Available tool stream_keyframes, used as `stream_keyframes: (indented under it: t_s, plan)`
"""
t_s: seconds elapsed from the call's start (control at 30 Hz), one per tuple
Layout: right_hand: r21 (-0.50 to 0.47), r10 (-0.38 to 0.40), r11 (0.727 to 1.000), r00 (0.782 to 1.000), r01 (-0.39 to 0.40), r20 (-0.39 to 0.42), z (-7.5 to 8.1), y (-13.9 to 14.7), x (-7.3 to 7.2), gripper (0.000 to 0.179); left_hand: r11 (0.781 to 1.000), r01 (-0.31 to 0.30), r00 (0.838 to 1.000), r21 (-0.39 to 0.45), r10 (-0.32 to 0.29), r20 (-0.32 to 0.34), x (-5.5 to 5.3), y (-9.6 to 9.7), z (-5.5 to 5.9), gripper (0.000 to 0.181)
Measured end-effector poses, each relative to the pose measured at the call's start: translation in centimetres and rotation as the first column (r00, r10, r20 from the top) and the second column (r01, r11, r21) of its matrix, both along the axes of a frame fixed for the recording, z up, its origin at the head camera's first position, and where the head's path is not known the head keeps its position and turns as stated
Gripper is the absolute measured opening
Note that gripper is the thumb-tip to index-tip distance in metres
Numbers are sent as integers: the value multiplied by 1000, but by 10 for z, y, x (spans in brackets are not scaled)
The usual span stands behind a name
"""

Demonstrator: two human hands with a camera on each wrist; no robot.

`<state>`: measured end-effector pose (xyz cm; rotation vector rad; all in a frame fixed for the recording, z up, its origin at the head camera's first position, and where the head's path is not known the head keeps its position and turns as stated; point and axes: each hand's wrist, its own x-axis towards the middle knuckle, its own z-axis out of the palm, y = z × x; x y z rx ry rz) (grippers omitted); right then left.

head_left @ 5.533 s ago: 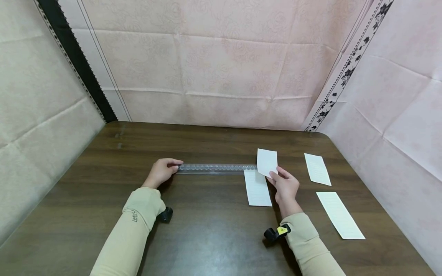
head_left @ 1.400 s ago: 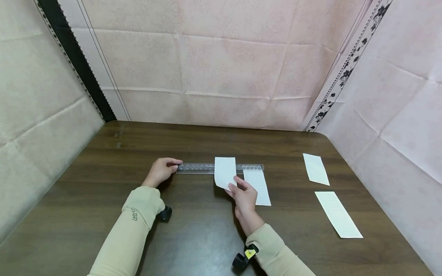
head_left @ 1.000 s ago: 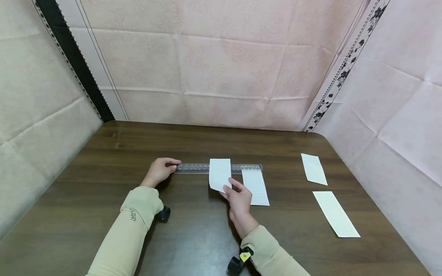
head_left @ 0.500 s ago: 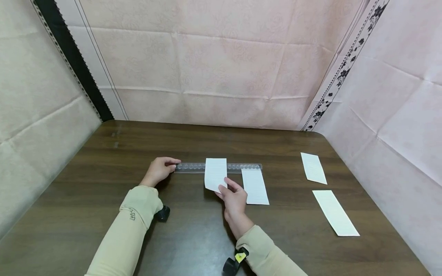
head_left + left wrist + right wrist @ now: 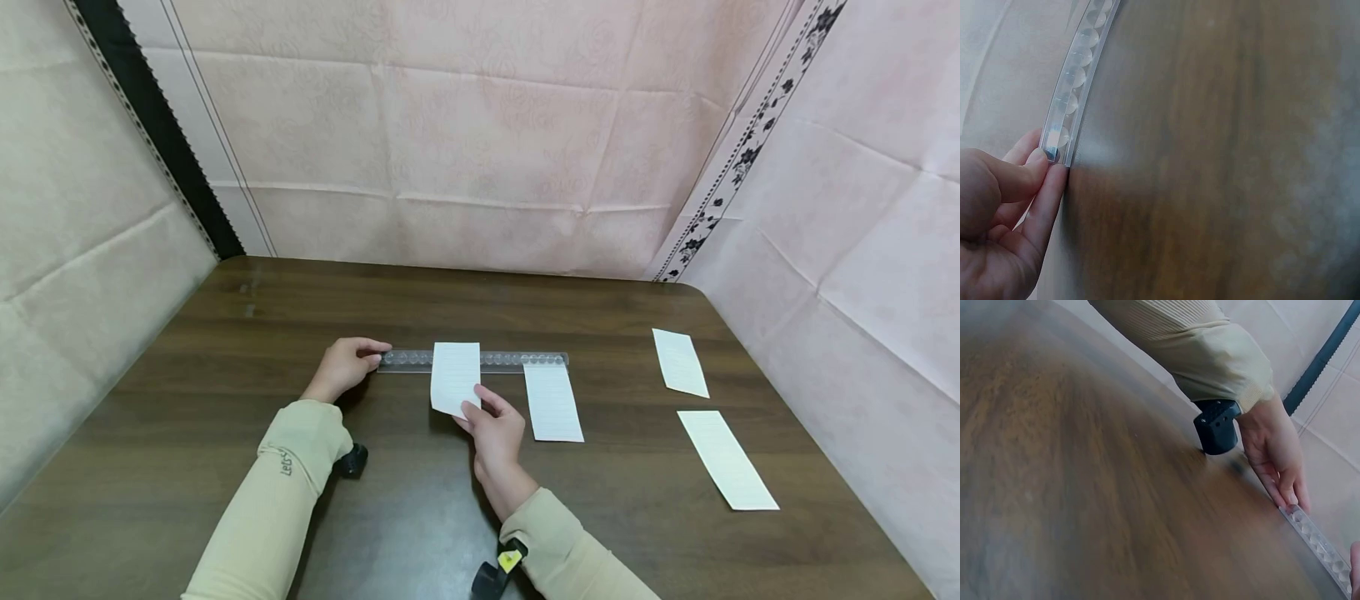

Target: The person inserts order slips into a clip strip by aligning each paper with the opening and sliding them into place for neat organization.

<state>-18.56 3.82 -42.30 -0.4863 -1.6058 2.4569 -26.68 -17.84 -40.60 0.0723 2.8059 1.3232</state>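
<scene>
My left hand pinches the left end of a clear plastic ruler with a row of round shapes along it. The left wrist view shows thumb and fingers on the end of this ruler. Between thumb and fingers, my right hand holds a small lined paper slip by its lower right corner. This slip overlaps the ruler left of its middle and casts a shadow on the table. A second lined slip lies with its top edge at the ruler's right part. The right wrist view shows my left hand at the ruler's end.
Two more paper slips lie on the right side of the brown wooden table: a shorter one farther back and a longer one nearer. Pale patterned cloth hangs behind the table and along both sides.
My right hand has carried its slip leftward along the ruler, from the right end to left of the middle, uncovering the right end. My left hand keeps its grip on the left end.
</scene>
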Motion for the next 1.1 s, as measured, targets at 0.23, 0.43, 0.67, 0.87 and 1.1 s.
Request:
stream_keyframes:
  t_s: [0.23, 0.43, 0.67, 0.87, 1.1]
  plan:
    - [-7, 0, 1000, 1000, 0, -3, 0, -8, 3, 35, 1000, -7, 1000, -10, 7, 4, 1, 0, 0, 26]
    - [-14, 4, 1000, 1000, -4, 1, 0, -14, 7, 35, 1000, 2, 1000, -9, -2, 2, 0, 0, -1, 26]
    - [-16, 17, 1000, 1000, -17, -8, 0, -19, 9, 36, 1000, 3, 1000, -2, -3, -1, 1, -1, 2, 26]
    - [-23, 27, 999, 1000, -27, -12, 1, -24, 12, 35, 1000, -6, 1000, -4, 6, -10, 2, 1, 2, 25]
    - [-27, 41, 999, 999, -41, -7, 1, -32, 16, 35, 1000, 4, 1000, 5, -4, 3, 0, -1, -1, 27]
